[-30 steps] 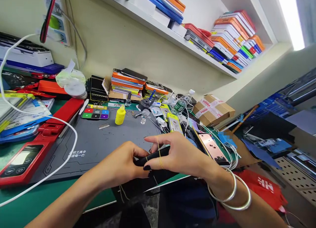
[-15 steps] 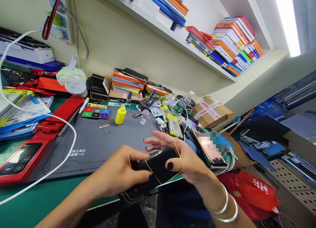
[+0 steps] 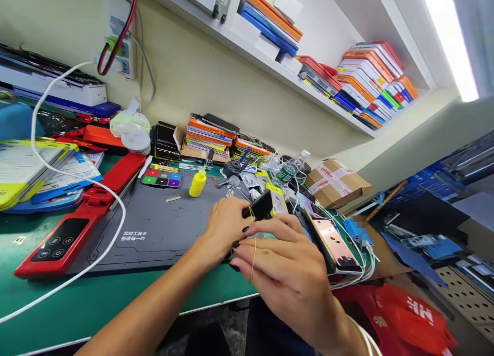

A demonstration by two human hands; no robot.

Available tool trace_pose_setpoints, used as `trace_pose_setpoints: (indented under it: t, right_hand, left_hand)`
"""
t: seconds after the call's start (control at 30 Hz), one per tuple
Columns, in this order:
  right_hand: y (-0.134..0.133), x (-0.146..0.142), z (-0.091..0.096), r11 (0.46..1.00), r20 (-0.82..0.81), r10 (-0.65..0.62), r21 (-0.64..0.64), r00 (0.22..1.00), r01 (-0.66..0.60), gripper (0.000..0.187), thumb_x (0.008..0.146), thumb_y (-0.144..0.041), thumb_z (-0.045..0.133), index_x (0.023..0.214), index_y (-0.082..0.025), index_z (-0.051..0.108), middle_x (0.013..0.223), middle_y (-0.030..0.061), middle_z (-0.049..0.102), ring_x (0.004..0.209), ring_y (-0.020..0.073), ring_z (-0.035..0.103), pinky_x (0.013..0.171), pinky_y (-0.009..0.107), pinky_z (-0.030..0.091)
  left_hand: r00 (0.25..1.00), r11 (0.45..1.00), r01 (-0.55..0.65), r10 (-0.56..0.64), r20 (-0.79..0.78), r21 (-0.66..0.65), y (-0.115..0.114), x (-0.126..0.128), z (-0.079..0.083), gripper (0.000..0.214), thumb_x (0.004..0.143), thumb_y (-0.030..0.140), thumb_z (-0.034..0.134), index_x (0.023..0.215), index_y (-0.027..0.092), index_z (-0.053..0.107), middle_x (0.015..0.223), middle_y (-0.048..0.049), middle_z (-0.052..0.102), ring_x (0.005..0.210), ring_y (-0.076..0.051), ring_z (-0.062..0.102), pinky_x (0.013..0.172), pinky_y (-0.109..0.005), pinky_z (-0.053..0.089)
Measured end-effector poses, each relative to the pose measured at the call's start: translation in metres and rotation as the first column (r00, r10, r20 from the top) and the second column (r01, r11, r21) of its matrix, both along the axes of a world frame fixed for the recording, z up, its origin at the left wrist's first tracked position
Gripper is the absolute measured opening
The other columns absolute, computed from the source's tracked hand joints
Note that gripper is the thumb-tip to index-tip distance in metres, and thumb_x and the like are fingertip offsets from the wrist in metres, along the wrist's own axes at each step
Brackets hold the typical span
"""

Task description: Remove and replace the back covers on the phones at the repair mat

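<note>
My left hand (image 3: 226, 222) is closed around a dark, flat phone (image 3: 260, 206) and holds it tilted up above the front of the grey mat. Much of the phone is hidden behind my fingers. In front of it, my right hand (image 3: 295, 276) has its fingers bent and drawn together, with a thin yellowish rubber band (image 3: 253, 258) stretched over them. The band runs up to the phone near my left fingertips. Both hands are close together, and their dark-nailed fingertips nearly meet.
A yellow bottle (image 3: 198, 183) stands on the grey mat (image 3: 170, 237). The red device (image 3: 62, 237) and a white cable (image 3: 116, 191) lie left. To the right are a pinkish phone panel (image 3: 335, 243) and a cardboard box (image 3: 335, 183). Stacked boxes (image 3: 212, 135) line the wall.
Both hands moved; the phone turned from lying low between them to standing tilted up. My right hand swung over in front of it, fingers drawn together, band still on it. The view shifted slightly.
</note>
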State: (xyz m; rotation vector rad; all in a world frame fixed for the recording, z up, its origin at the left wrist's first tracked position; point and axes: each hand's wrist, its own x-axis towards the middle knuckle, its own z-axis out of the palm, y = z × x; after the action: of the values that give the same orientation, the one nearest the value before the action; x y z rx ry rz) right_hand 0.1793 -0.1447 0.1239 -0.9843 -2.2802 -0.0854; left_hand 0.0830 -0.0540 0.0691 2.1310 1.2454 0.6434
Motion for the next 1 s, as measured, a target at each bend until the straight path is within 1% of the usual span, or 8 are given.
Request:
trace_pose_setpoints:
  t: [0.1,0.23,0.3,0.4,0.57,0.7,0.87,1.0]
  right_hand:
    - [0.001,0.008,-0.024,0.985,-0.383,-0.173,-0.08,0.907,0.154,0.008,0.077,-0.015,0.072,0.082,-0.022,0.074,0.072,-0.0016,0.073,0.075,0.0157,0.062,0.074,0.032,0.046]
    - [0.017,0.04,-0.063,0.851,-0.831,-0.525,-0.519,0.184,0.079,0.023,0.07,-0.042,0.077,0.083,-0.022,0.074,0.071,0.0008,0.068,0.067,0.0137,0.057,0.06,0.027,0.046]
    - [0.025,0.059,-0.079,0.728,-0.748,-0.662,-0.656,0.044,-0.2,0.035,0.064,-0.051,0.078,0.08,-0.021,0.072,0.073,0.0008,0.067,0.065,0.0129,0.056,0.057,0.026,0.046]
    - [0.027,0.087,-0.094,0.503,-0.634,-0.749,-0.733,0.191,-0.458,0.039,0.067,-0.058,0.072,0.076,-0.021,0.068,0.071,-0.0001,0.065,0.063,0.012,0.056,0.057,0.025,0.046]
    - [0.014,0.107,-0.087,0.367,-0.572,-0.725,-0.792,0.383,-0.487,0.032,0.07,-0.049,0.073,0.085,-0.021,0.069,0.077,0.001,0.068,0.067,0.0138,0.06,0.057,0.024,0.045]
    - [0.02,0.103,-0.062,0.165,-0.466,-0.682,-0.848,0.563,-0.503,0.04,0.056,-0.024,0.084,0.092,-0.011,0.072,0.083,0.0054,0.071,0.068,0.0125,0.062,0.066,0.024,0.047]
    - [0.041,0.114,-0.053,0.2,-0.423,-0.67,-0.895,0.61,-0.399,0.04,0.061,-0.033,0.076,0.091,-0.008,0.071,0.079,0.0085,0.071,0.067,0.0163,0.064,0.066,0.029,0.05]
    - [0.038,0.135,-0.079,0.452,-0.504,-0.729,-0.863,0.463,-0.227,0.03,0.074,-0.046,0.062,0.076,-0.016,0.064,0.057,-0.001,0.061,0.059,0.0116,0.059,0.062,0.024,0.048]
  left_hand:
    - [0.988,0.981,-0.129,0.14,-0.07,0.143,0.004,0.009,0.004,0.02,0.082,0.022,0.047,0.088,0.022,0.066,0.08,-0.0075,0.072,0.069,-0.022,0.064,0.052,-0.027,0.031]
    - [0.982,0.911,-0.05,0.12,-0.148,0.409,-0.002,0.025,-0.002,0.029,0.086,0.009,0.035,0.098,0.017,0.061,0.089,-0.0113,0.07,0.075,-0.026,0.067,0.057,-0.031,0.04]
    - [0.978,0.833,0.081,0.038,-0.203,0.547,-0.006,0.028,-0.009,0.031,0.086,0.006,0.032,0.096,0.012,0.061,0.09,-0.0143,0.069,0.079,-0.027,0.066,0.059,-0.034,0.043]
    - [0.951,0.65,0.28,-0.086,-0.298,0.706,-0.01,0.02,-0.02,0.032,0.086,0.004,0.032,0.093,0.007,0.063,0.088,-0.0171,0.069,0.075,-0.027,0.065,0.057,-0.035,0.044]
    - [0.886,0.275,0.454,-0.239,-0.398,0.847,-0.026,-0.007,-0.027,0.03,0.088,0.01,0.038,0.105,0.006,0.063,0.102,-0.0147,0.071,0.084,-0.025,0.067,0.061,-0.033,0.047]
    - [0.877,0.123,0.403,-0.336,-0.344,0.907,-0.045,-0.016,-0.025,0.029,0.087,0.016,0.043,0.107,0.007,0.063,0.103,-0.0112,0.072,0.088,-0.027,0.068,0.063,-0.033,0.05]
    - [0.932,0.301,0.236,-0.34,-0.127,0.924,-0.047,-0.026,-0.029,0.027,0.087,0.011,0.045,0.105,0.013,0.064,0.101,-0.0048,0.074,0.086,-0.023,0.07,0.061,-0.029,0.051]
    - [0.891,0.902,-0.175,-0.026,0.454,0.396,-0.036,-0.047,-0.037,0.019,0.082,0.024,0.062,0.101,0.025,0.065,0.086,0.0025,0.076,0.073,-0.016,0.07,0.062,-0.022,0.054]
